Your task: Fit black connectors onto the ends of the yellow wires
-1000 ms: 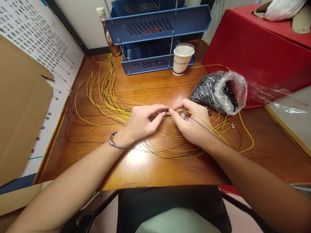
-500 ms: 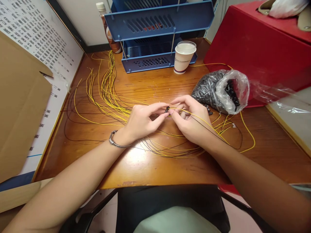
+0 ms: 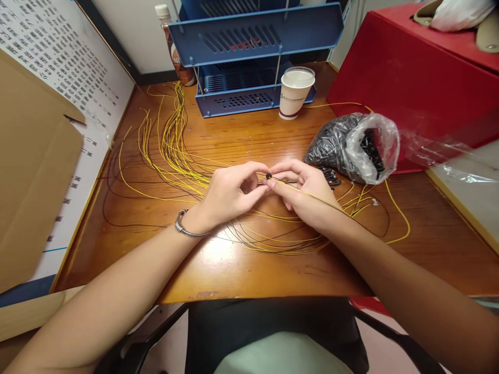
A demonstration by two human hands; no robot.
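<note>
My left hand (image 3: 228, 195) and my right hand (image 3: 306, 195) meet fingertip to fingertip over the middle of the wooden desk (image 3: 218, 270). Between them sits a small black part (image 3: 268, 176), pinched by my left thumb and forefinger. My right fingers pinch a thin yellow wire (image 3: 312, 193) that runs back over my right wrist, its end at the black part. A silver bangle (image 3: 183, 227) circles my left wrist. Many loose yellow and black wires (image 3: 171, 150) fan out across the desk to the left and under both hands.
A clear plastic bag of small black parts (image 3: 351, 145) lies right of my hands. A lidded paper cup (image 3: 295, 92) and a blue stacked tray rack (image 3: 249, 57) stand at the back. A red box (image 3: 413, 78) fills the right. Cardboard (image 3: 35, 171) leans at the left.
My fingers have closed tighter round the black part and the wire end. My right hand has turned slightly, knuckles lower. The hands stay in the same place.
</note>
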